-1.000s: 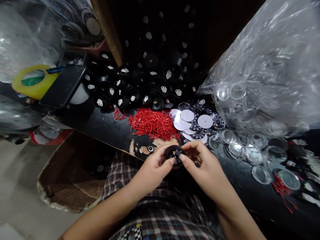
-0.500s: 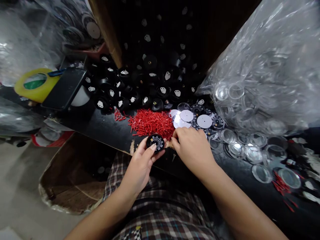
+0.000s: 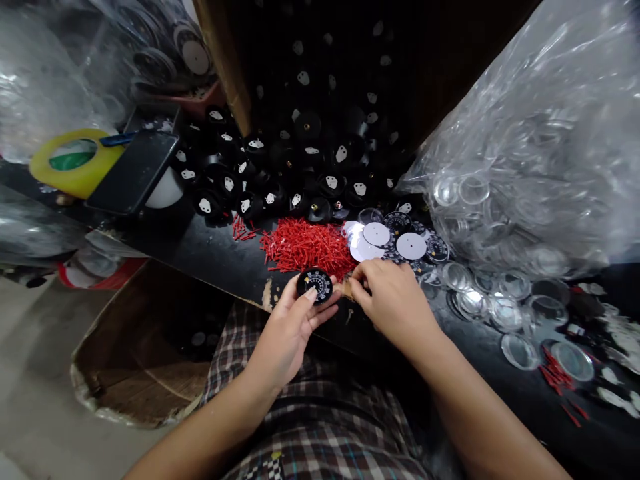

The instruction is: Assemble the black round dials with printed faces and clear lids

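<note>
My left hand (image 3: 295, 313) holds a round black gauge with a white-marked dial (image 3: 315, 285), the thumb on its face and the fingers underneath. Close to its right, my right hand (image 3: 393, 290) has its thumb and forefinger pinched together near the table edge. Whatever may be between those fingertips is too small or hidden to make out. Just beyond both hands lies a heap of red pointers (image 3: 305, 243). White discs (image 3: 376, 233) and black printed dials (image 3: 437, 247) are spread to the right of that heap.
Black gauge housings (image 3: 320, 209) with white tabs crowd the back. Clear round lenses (image 3: 520, 351) lie at right below a plastic bag (image 3: 530, 147). A phone (image 3: 135, 173) and yellow tape roll (image 3: 75, 167) sit at left. A carton (image 3: 115, 360) stands below the table edge.
The view has shifted slightly. My right hand's fingers have drawn slightly back from the red heap, still pinched. The left hand keeps the gauge in much the same pose.
</note>
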Available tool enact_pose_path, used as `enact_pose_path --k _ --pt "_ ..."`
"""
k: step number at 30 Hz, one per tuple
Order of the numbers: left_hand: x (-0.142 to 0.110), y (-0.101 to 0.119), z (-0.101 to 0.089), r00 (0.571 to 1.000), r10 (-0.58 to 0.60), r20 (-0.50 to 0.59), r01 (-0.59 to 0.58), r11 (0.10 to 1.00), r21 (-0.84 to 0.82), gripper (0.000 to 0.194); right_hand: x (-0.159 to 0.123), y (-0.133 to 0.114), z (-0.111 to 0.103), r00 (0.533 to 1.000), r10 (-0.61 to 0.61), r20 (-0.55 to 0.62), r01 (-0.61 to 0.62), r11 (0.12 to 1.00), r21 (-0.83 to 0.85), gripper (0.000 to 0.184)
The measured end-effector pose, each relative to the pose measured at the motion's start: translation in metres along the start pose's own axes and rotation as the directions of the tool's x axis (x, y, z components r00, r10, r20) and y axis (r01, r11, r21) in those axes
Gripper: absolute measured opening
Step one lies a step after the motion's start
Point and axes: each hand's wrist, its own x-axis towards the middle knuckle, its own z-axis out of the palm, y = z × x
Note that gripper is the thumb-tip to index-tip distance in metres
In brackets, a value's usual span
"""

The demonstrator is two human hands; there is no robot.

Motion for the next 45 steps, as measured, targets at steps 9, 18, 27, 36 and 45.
enact_pose_path --k 9,18,27,36,45 --pt "0.007 -0.004 0.012 0.989 -0.113 0.099 0.131 0.972 -0.196 0.009 -0.029 -0.004 -0.007 0.975 -0.003 -0.222 0.092 0.915 0.392 0.008" --pt "-0.004 -0.013 0.013 0.989 0.127 0.07 -0.128 0.992 0.005 0.028 -0.032 -0.005 -0.01 0.986 0.019 -0.168 0.026 0.964 0.265 0.015" --pt "0.005 -0.002 0.009 0.983 0.132 0.129 -0.136 0.99 0.024 0.039 -0.034 -0.009 -0.019 0.985 0.105 -0.135 0.0 0.79 0.613 0.013" --pt "0.009 -0.014 0.019 0.967 0.163 0.194 -0.215 0.934 0.286 0.026 -0.033 -0.014 -0.019 0.991 0.073 -0.108 -0.007 0.857 0.515 0.013" --pt "0.005 -0.011 0.015 0.941 0.198 0.273 -0.285 0.9 0.331 0.022 -0.035 -0.013 -0.022 0.994 0.086 -0.068 -0.024 0.779 0.626 0.015"
